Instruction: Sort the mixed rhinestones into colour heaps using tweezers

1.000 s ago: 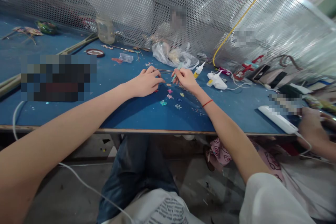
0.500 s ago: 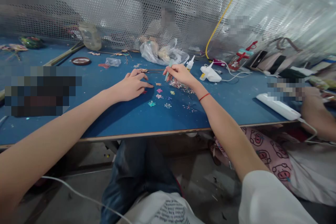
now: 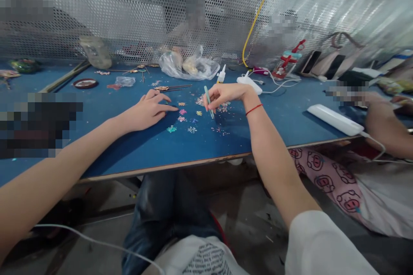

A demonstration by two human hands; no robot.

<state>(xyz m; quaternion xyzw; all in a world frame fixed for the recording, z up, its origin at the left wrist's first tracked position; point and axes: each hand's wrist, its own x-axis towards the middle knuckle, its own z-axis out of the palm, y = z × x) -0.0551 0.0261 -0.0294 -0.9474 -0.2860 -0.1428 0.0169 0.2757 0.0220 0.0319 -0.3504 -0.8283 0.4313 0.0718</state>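
In my right hand (image 3: 222, 96) is a pair of pale green tweezers (image 3: 209, 101), gripped between thumb and fingers with the tips pointing down over the blue table (image 3: 138, 148). A loose pile of small shiny sequins (image 3: 225, 105) lies beneath and beside that hand. My left hand (image 3: 151, 111) rests on the table with fingers spread, the index fingertip near a pink flower shape (image 3: 182, 112). Around it are a teal flower (image 3: 171, 129), a silvery flower (image 3: 192, 129), a small yellow one (image 3: 199, 113) and a blue one (image 3: 194, 120). Whether the tweezers hold a piece is too small to tell.
Behind lie hairpin-like sticks (image 3: 176, 88), a clear plastic bag (image 3: 189, 66), a glue bottle (image 3: 221, 74) and a white glue gun (image 3: 249, 82). A jar (image 3: 96, 51) stands far left. A white device (image 3: 334, 120) lies right, near another person's arm (image 3: 383, 122).
My right hand has turned and brought the tweezers down and nearer, from above the pile to its front edge. My left hand stays beside the flowers. The camera view has shifted slightly.
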